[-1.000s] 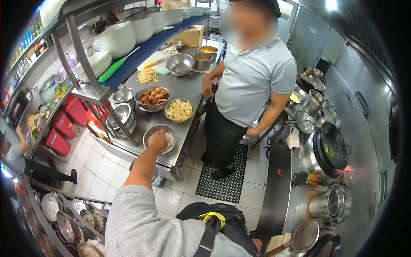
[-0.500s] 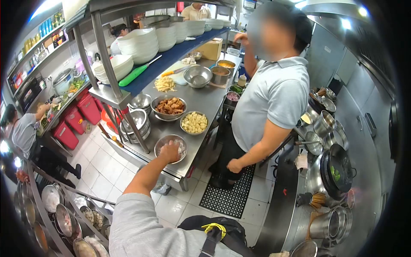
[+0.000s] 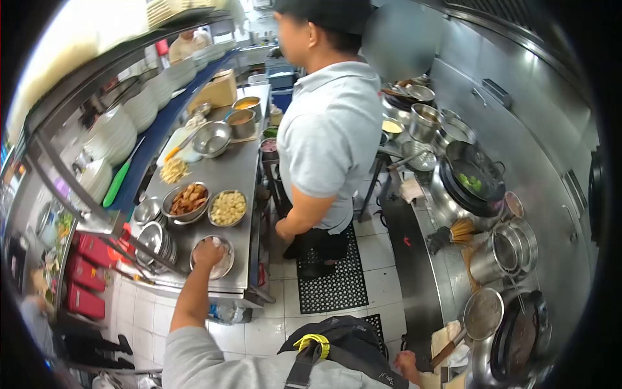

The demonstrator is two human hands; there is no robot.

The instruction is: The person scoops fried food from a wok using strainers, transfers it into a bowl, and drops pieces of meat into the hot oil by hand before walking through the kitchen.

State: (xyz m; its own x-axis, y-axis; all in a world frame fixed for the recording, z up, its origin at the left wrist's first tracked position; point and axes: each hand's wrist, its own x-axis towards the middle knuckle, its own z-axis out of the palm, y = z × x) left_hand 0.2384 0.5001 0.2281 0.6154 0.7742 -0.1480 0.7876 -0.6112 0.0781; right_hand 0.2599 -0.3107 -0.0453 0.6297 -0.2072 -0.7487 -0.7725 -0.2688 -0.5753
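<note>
My left hand (image 3: 207, 253) reaches into a steel bowl (image 3: 228, 264) of whitish contents near the counter's front edge. Its fingers are bunched together, and what they grip is too small to tell. Just beyond stand a bowl of pale yellow chunks (image 3: 228, 207) and a bowl of browned pieces (image 3: 188, 200). My right hand (image 3: 407, 363) is low at the right, beside a white cloth (image 3: 448, 343) and the wooden handle of a strainer (image 3: 484, 314). Its fingers look curled, but anything inside them is hidden.
A co-worker in a grey shirt (image 3: 330, 129) stands between the counter (image 3: 243, 165) and the stove side. A wok (image 3: 475, 172) holds green pieces. Stacked bowls (image 3: 150, 246) stand left. The shelf (image 3: 139, 159) overhangs the counter. A black mat (image 3: 334, 279) covers part of the floor.
The view has swung right, so the counter sits further left. The co-worker's raised hand is out of sight. My right hand has come into view; my left hand is still in the bowl.
</note>
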